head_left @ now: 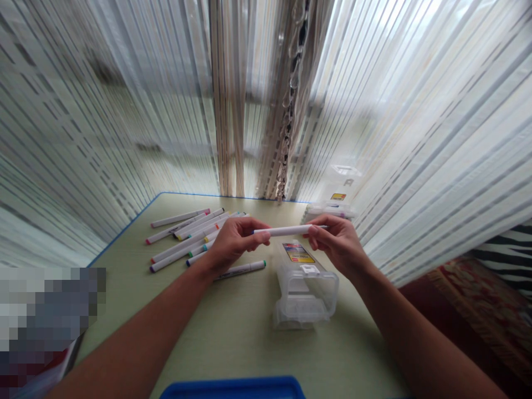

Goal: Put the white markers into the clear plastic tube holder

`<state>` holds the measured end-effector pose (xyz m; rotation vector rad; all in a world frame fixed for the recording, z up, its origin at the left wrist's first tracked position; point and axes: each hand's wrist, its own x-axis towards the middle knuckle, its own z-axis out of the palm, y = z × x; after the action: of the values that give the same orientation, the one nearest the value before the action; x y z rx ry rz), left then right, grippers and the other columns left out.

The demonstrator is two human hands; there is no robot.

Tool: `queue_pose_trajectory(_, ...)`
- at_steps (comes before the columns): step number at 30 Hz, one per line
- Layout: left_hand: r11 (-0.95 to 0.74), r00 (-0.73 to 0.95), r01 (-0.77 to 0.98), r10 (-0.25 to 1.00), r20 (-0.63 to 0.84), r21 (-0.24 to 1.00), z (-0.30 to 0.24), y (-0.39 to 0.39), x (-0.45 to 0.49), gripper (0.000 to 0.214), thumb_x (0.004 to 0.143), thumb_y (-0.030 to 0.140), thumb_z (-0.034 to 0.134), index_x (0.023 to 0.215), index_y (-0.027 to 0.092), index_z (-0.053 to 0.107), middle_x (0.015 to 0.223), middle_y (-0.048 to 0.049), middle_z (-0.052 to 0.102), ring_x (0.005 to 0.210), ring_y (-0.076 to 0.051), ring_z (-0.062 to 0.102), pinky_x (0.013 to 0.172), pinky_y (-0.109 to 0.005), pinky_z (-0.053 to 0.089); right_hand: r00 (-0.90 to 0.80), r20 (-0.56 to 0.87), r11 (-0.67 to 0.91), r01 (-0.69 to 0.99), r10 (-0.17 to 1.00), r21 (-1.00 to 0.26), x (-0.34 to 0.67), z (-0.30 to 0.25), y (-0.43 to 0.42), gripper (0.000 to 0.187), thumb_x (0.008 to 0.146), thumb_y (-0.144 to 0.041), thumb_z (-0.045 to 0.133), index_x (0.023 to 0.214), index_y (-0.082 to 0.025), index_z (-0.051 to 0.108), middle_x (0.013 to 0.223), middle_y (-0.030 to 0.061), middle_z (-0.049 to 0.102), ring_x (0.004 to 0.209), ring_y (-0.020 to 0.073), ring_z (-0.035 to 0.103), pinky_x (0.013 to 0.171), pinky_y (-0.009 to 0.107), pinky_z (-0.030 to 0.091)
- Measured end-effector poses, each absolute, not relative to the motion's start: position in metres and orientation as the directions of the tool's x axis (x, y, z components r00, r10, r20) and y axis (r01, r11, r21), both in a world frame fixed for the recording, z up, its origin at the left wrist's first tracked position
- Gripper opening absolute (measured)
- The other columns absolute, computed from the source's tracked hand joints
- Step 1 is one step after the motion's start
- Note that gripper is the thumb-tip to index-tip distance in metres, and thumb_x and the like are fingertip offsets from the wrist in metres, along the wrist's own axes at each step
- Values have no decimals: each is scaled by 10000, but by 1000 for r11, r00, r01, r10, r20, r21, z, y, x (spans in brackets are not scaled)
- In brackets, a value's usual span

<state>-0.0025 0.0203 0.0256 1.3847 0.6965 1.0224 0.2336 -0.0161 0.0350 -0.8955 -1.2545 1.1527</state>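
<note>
Both my hands hold one white marker (286, 230) level above the pale green table (233, 332). My left hand (235, 241) pinches its left end and my right hand (338, 241) pinches its right end. Just below the marker lies a clear plastic marker case (305, 285) with a yellow label, open and empty-looking. Several white markers with coloured caps (187, 235) lie scattered on the table to the left of my left hand. One marker with a green cap (243, 269) lies under my left wrist.
A second clear case (332, 208) with a yellow label stands at the table's far right. Striped curtains (124, 122) hang close behind and beside the table. A blue object (233, 388) shows at the near edge. A red patterned cloth (477, 310) lies to the right.
</note>
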Motion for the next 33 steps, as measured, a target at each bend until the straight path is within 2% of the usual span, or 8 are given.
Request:
queue_pose_trajectory(8,-98,433,-133,889,147,986,29,20,-3,269,670,339,825,786,116,731,626,-42,684,472,-68,443,453,-209,324,-78,231,217,-154,970,-964,234,34,-16,165,704,-297,845,756,-190,732,610,10,679,472,94,518,420,219,311)
queue_pose_trajectory(16,-104,443,-135,883,154,985,27,21,-3,286,662,340,834,786,106,726,638,-50,692,474,-65,460,453,-199,340,-86,240,225,-154,967,-962,234,34,-16,155,707,-283,844,770,-183,744,647,35,716,458,85,524,412,203,301)
queue_pose_trajectory(23,-98,451,-139,880,151,985,26,21,-3,255,692,317,821,805,102,741,631,-44,693,468,-60,455,444,-193,334,-73,224,208,-175,972,-962,234,33,-16,209,686,-254,862,867,-201,772,641,30,711,463,78,537,420,190,318)
queue_pose_trajectory(33,-98,457,-223,868,193,970,19,24,-4,198,719,265,793,846,115,772,670,-62,718,477,-67,473,455,-202,340,-76,245,227,-188,967,-955,235,33,-15,177,697,-261,854,850,-212,779,648,38,729,458,86,544,420,206,316)
